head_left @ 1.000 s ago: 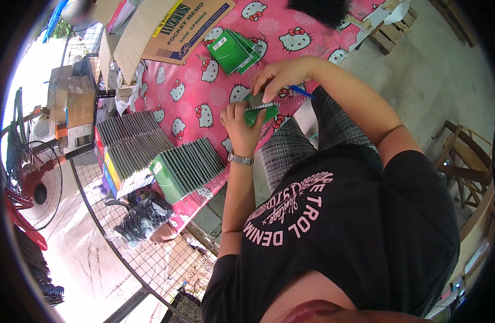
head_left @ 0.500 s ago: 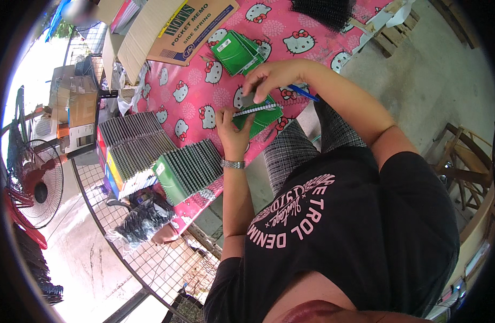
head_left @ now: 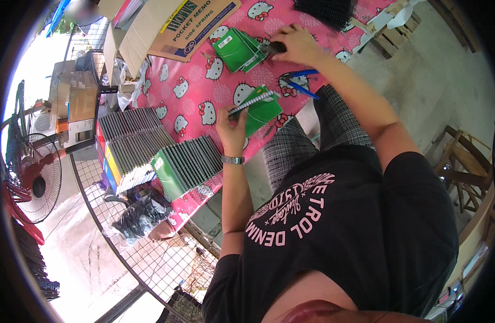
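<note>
Pink cloth [head_left: 193, 92] with cat faces lies flat and smooth. Arm straight, the left hand [head_left: 231, 131] pinches the bumpy coil [head_left: 256, 99] of a shiny green notebook [head_left: 265, 114] near the cloth's edge. The right hand [head_left: 302, 47] is farther out, fingers curled around a dark thing [head_left: 276, 47] (too blurry to name) beside some flat green books [head_left: 234, 49].

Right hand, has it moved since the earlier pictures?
Yes. Judged against the pile of green notebooks on the table, the right hand has moved up the picture and slightly right, from below the pile to beside its right edge.
</note>
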A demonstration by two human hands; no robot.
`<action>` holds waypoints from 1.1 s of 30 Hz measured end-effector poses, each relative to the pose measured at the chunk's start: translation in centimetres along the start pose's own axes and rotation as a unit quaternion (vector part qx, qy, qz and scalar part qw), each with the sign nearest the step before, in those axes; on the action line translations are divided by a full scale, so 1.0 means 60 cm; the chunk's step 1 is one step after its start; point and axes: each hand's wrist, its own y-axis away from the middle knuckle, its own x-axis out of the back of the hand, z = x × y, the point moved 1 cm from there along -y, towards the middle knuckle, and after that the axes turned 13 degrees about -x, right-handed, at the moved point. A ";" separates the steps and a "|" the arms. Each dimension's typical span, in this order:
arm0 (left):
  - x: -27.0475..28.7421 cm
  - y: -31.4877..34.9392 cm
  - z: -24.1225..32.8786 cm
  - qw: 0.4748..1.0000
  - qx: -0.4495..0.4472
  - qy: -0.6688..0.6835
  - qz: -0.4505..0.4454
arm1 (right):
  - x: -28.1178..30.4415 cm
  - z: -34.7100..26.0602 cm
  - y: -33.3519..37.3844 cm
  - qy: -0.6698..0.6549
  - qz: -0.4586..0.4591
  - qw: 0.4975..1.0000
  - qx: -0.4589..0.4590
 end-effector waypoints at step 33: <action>-0.038 0.047 0.026 0.958 0.124 0.142 0.218 | -0.046 0.005 0.162 -0.048 0.082 0.994 0.045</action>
